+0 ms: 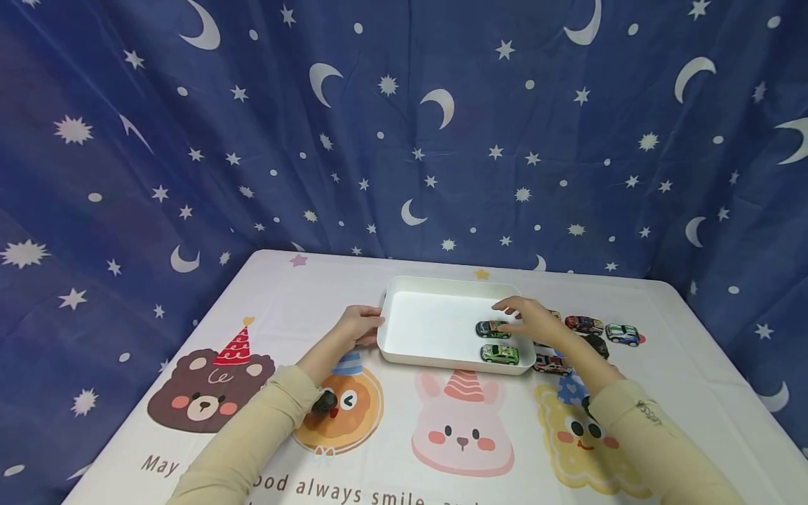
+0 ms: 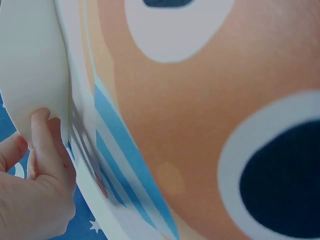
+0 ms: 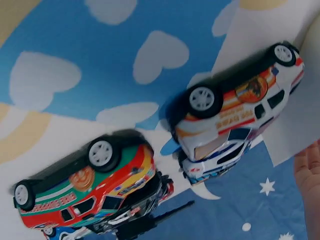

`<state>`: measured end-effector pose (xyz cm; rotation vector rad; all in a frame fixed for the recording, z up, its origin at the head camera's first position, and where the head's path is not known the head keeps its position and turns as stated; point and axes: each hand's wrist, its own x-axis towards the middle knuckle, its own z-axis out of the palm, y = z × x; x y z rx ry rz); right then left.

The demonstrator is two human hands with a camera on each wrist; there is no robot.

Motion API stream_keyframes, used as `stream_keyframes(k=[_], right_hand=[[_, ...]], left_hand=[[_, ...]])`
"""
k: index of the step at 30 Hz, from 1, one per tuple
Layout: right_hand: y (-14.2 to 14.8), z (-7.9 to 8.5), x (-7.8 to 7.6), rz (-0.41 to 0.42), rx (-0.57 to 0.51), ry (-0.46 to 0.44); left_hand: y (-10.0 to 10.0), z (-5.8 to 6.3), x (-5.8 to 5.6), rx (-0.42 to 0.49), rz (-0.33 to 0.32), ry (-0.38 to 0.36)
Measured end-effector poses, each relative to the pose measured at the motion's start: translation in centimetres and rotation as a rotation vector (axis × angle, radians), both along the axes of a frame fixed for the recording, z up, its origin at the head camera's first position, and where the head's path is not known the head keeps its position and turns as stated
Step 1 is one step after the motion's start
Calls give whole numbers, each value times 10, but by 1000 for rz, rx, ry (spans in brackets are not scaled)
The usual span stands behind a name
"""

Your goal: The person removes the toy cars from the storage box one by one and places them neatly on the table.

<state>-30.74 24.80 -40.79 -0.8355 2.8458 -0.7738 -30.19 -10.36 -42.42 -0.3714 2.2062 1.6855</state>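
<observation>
A white tray [image 1: 435,361] stands on the table, its left end gripped by my left hand [image 1: 361,325]. In the left wrist view the fingers of that left hand [image 2: 42,175] lie against the tray's outer wall [image 2: 32,65], thumb on the other side. Over the tray's right end hovers my right hand [image 1: 533,319], thumb and fingers spread apart beside a dark toy car [image 1: 489,330]. Whether the thumb touches that car I cannot tell. A green toy car [image 1: 500,354] sits in front of it, inside the tray. Only the edge of the right hand [image 3: 308,175] shows in the right wrist view.
Right of the tray stand several toy cars, among them a red one [image 1: 583,324], a green-and-white one [image 1: 623,334] and a white-and-red one [image 1: 551,364], partly behind my right forearm. A small black object [image 1: 325,402] lies by my left sleeve. A blue starry curtain [image 1: 404,140] hangs behind the table.
</observation>
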Motion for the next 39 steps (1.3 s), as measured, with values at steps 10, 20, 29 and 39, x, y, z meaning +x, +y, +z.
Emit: stream_keyframes(k=[10, 20, 29, 39], right_hand=[[-17, -10, -7, 14, 161, 0], [-22, -12, -7, -11, 193, 40], [-23, 0, -1, -30, 130, 77], [-15, 4, 5, 8, 84, 139]], left_hand=[[-1, -2, 1, 23, 1, 4], [1, -3, 0, 13, 11, -7], [0, -5, -1, 22, 6, 0], [-1, -4, -1, 24, 4, 3]])
